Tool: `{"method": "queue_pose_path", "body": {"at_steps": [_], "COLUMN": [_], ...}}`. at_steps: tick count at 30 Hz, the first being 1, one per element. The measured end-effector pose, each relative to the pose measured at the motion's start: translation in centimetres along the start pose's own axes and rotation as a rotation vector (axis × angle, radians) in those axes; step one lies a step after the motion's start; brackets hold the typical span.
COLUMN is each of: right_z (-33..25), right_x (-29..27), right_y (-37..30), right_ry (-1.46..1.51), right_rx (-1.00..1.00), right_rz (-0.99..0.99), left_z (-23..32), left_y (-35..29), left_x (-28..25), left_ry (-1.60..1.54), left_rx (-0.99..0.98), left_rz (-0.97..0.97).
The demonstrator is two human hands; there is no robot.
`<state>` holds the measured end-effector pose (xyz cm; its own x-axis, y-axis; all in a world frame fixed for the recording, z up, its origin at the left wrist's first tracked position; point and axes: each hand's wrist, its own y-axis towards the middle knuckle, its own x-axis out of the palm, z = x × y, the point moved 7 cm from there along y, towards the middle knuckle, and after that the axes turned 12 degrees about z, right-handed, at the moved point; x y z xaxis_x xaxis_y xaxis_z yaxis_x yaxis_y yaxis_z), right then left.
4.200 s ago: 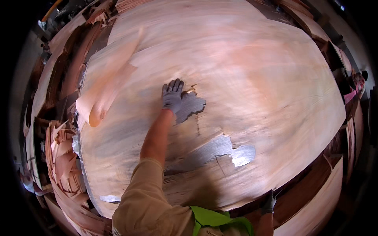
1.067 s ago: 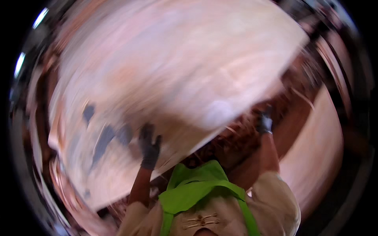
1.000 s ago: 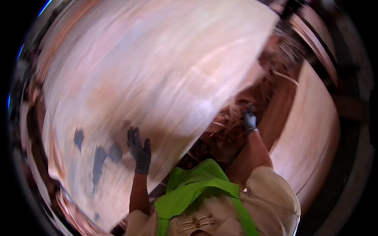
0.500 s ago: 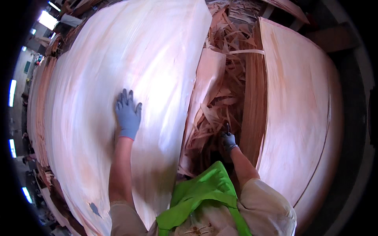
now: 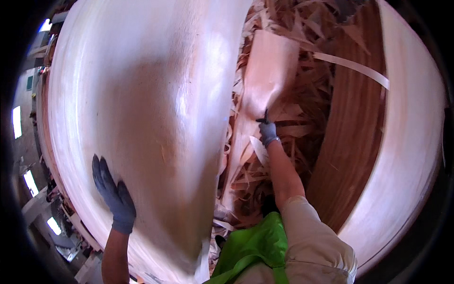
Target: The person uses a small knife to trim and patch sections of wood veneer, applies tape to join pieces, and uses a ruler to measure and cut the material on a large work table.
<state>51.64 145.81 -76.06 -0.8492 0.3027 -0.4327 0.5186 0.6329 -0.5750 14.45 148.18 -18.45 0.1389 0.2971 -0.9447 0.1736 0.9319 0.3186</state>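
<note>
A broad stack of pale wood veneer sheets [image 5: 142, 118] fills the left side. My left hand [image 5: 115, 194], in a grey glove, rests on its top sheet with the fingers stretched out. Reaching into the gap right of the stack, my right hand [image 5: 268, 134], also gloved, is closed around a small dark tool [image 5: 265, 116], perhaps a knife; its exact kind is unclear. Just beyond that hand, a long loose veneer piece [image 5: 270, 57] stands out in the gap. The right-hand fingers are partly hidden.
Torn veneer scraps [image 5: 302, 111] litter the gap. A second veneer stack [image 5: 354, 128] borders it on the right, with a pale strip [image 5: 352, 65] jutting across from its side. A green apron [image 5: 255, 244] hangs at my front.
The view has shifted closer to the stacks. My right hand has reached farther forward with the tool, up to the loose veneer piece. My left hand has moved left and nearer me.
</note>
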Motion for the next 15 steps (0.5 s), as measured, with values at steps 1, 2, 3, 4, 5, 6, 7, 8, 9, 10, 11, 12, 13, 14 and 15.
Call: {"method": "queue_pose_path", "body": {"at_steps": [1, 2, 3, 4, 5, 6, 7, 8, 9, 10, 11, 12, 13, 14, 15], "right_z": [-0.6, -2.5, -2.7, -2.2, -1.3, -2.5, -4.5, -5.2, -4.8, -5.0, -4.3, -5.3, -6.3, -8.1, -9.7], "right_x": [2.1, 3.6, 4.3, 4.3, 3.4, 5.4, 6.6, 6.1, 4.4, 3.3, 1.8, 1.5, 0.8, -0.7, -2.6], "right_y": [1.2, 2.9, 5.1, 7.1, 9.2, 7.5, 5.5, 4.7, 6.1, 6.1, 5.6, 2.8, -0.2, -2.9, -5.6], "right_ry": [0.009, 0.02, 0.044, 0.07, 0.003, 0.102, 0.187, 0.172, 0.174, 0.166, 0.258, 0.333, 0.499, 0.471, 0.446], "right_rx": [-0.009, -0.032, -0.071, -0.102, -0.133, -0.011, 0.12, 0.212, 0.126, 0.04, 0.076, 0.104, 0.175, 0.111, 0.087], "right_rz": [-0.027, -0.047, 0.011, 0.085, 0.176, 0.056, -0.04, -0.123, -0.031, 0.04, 0.041, -0.004, -0.072, -0.093, -0.113], "left_z": [0.2, 0.1, -0.2, -0.4, -0.4, -1.0, -1.3, -1.4, -1.5, -1.4, -1.1, -1.3, -1.4, -1.4, -1.4], "left_y": [0.1, 0.4, 0.8, 1.6, 2.5, 0.8, -0.8, -1.0, 0.5, 1.1, 1.9, 1.5, 1.2, 0.8, 0.6], "left_x": [0.0, 0.0, 0.4, 0.9, 1.6, 1.1, 0.3, 0.3, 0.7, 1.0, 1.4, 1.1, 0.6, 0.3, 0.1], "left_ry": [0.063, 0.12, 0.108, 0.099, 0.085, 0.125, 0.136, 0.142, 0.117, 0.107, 0.091, 0.105, 0.111, 0.122, 0.128], "left_rx": [-0.056, -0.115, -0.151, -0.146, -0.136, -0.195, -0.245, -0.244, -0.21, -0.193, -0.163, -0.174, -0.182, -0.184, -0.179], "left_rz": [-0.052, -0.088, -0.089, -0.101, -0.11, -0.121, -0.099, -0.101, -0.094, -0.089, -0.097, -0.106, -0.111, -0.108, -0.101]}}
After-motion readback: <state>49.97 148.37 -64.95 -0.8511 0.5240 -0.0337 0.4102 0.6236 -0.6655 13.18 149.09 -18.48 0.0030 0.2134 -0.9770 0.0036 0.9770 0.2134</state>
